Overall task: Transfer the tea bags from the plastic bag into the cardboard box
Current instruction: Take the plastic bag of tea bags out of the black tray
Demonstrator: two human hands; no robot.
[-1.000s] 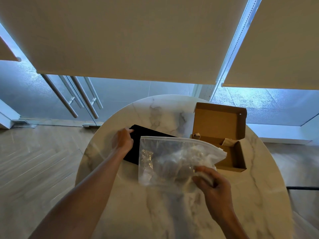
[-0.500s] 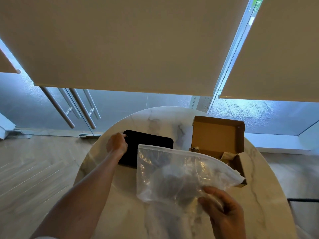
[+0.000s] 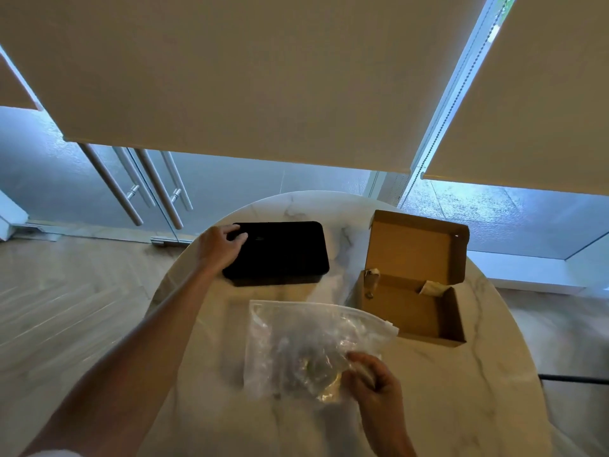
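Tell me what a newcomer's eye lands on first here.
The clear plastic bag lies at the near middle of the marble table, pinched at its lower corner by the right hand. Right of it stands the open cardboard box. The left hand rests on a black case farther back.

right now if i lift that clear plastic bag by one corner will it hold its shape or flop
Likely flop: the plastic bag is thin, crinkled film that already sags where the right hand pinches it. Its contents bunch low near the hand, so they would probably slide and swing. It looks light, and its top strip appears closed, so spilling seems unlikely.
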